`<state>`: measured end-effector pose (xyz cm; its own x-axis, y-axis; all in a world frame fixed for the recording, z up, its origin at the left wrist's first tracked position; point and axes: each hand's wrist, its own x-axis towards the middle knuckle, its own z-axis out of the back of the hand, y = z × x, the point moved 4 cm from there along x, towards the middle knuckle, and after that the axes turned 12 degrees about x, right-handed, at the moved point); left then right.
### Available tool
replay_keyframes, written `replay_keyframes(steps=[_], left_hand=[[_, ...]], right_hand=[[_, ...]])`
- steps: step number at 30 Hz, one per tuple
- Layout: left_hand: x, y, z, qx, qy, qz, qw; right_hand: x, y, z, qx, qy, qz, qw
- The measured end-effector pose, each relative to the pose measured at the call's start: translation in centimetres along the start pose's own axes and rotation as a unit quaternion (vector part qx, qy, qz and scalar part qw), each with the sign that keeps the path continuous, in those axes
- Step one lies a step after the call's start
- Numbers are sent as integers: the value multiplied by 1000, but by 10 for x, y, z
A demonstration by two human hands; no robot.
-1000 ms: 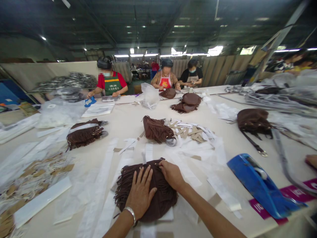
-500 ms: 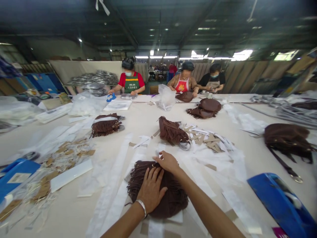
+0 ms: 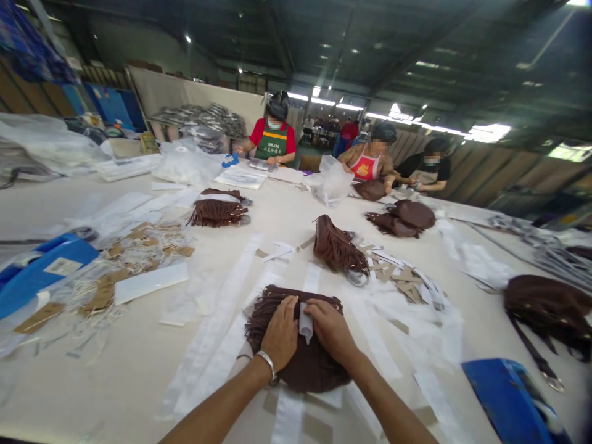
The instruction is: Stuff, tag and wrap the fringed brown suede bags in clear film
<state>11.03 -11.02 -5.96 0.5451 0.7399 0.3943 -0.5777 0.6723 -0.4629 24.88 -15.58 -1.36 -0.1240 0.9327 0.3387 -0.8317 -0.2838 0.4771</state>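
Note:
A dark brown fringed bag (image 3: 314, 373) lies on the table in front of me, under both hands. On its upper middle, running lengthwise, is a curled white strip (image 3: 306, 325) that looks like paper or thin foam. My left hand (image 3: 281, 333), with a bangle at the wrist, is closed on the bag just left of the strip, fingers together and bent. From the right, my right hand (image 3: 329, 327) pinches the strip's edge between thumb and fingers. The fingertips are partly hidden against the bag.
Another fringed bag (image 3: 340, 246) lies beyond mine, beside cut strips (image 3: 407, 277). Tags with strings (image 3: 106, 287) and a blue tape dispenser (image 3: 55, 265) are at left. A second blue dispenser (image 3: 511, 394) and a brown bag (image 3: 548, 308) lie at right. Several co-workers stand across the table.
My right hand has come down from the bag's far edge to the white strip, which now shows curled on the bag. The left hand's spread fingers have drawn together. The view has tilted.

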Motion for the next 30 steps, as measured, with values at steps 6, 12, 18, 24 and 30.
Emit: replay_keyframes(steps=[6,12,18,24,30], left_hand=[[-1,-1,1,16,6,-14,1000],[-2,0,0,24,3,-17,1000],[-2,-6,5,29,16,-48,998],[-2,-3,-3,64,18,-51,996],[-1,-7,-7,105,27,-58,992]], right_hand=[[-5,-3,-16,-137,-18,6,990],[7,0,-17,-186,-6,-13,982],[-2,2,-16,-158,11,-16,987],[-6,10,-19,-192,23,-12,981],[-30,9,-31,-251,31,-19,967]])
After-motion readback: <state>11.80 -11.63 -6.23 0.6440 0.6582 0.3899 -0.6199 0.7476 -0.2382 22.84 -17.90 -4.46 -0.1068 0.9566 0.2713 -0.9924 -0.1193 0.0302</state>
